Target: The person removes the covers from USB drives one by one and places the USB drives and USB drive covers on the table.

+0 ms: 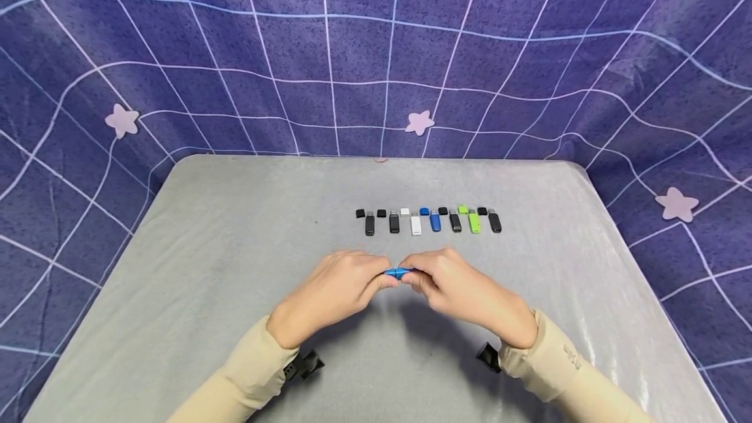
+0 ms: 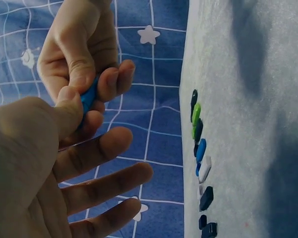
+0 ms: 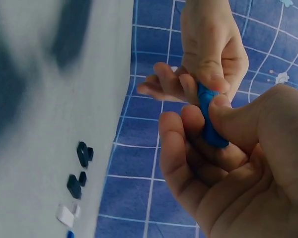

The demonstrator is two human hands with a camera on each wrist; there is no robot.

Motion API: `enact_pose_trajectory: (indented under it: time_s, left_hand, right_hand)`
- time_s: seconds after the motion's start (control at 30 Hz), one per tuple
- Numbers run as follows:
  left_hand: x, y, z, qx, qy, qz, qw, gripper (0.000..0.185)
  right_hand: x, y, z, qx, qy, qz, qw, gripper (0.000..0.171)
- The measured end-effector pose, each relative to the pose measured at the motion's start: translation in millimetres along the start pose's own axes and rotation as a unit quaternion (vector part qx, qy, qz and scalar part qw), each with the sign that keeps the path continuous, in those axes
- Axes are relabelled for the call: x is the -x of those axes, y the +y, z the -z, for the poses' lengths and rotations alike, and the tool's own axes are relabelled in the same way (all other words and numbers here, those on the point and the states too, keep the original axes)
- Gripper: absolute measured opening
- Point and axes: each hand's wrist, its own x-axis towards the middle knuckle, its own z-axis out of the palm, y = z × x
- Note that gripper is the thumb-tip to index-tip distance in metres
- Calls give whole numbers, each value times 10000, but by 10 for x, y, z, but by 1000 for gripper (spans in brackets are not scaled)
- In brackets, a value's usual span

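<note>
Hands met above the near middle of the grey tabletop [image 1: 235, 260], a small blue USB stick [image 1: 398, 273] pinched between them. Left hand [image 1: 335, 292] closed on one end by thumb and forefinger, remaining fingers loosely spread. Right hand [image 1: 455, 289] closed on the other end, thumb on top, fingers curled beneath. Stick held horizontal, clear of the surface. Beyond the hands, a row of USB sticks [image 1: 429, 220] laid side by side, black, white, blue and green, each uncapped with its cap just beside. Purple gridded cloth [image 1: 376, 51] hung behind.
</note>
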Motion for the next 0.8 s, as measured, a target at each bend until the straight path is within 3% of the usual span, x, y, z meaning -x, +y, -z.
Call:
enact_pose_trajectory:
  time_s: [0.27,0.53,0.67,0.8]
  left_hand:
    - [-23,14,-19,164,-474,362,9981,40]
    - [-32,-10,41,213,-559,318,9977,37]
    - [-17,-25,61,356,-613,475,9964,32]
    - [4,-22,60,403,-577,324,9970,29]
  right_hand:
    - [-11,-6,-51,79,248,-127,9996,8]
    - [-14,-5,-81,140,392,-107,9991,9]
    - [-35,-10,-72,102,303,10,9995,12]
    - [-45,-25,-41,81,147,-20,9999,15]
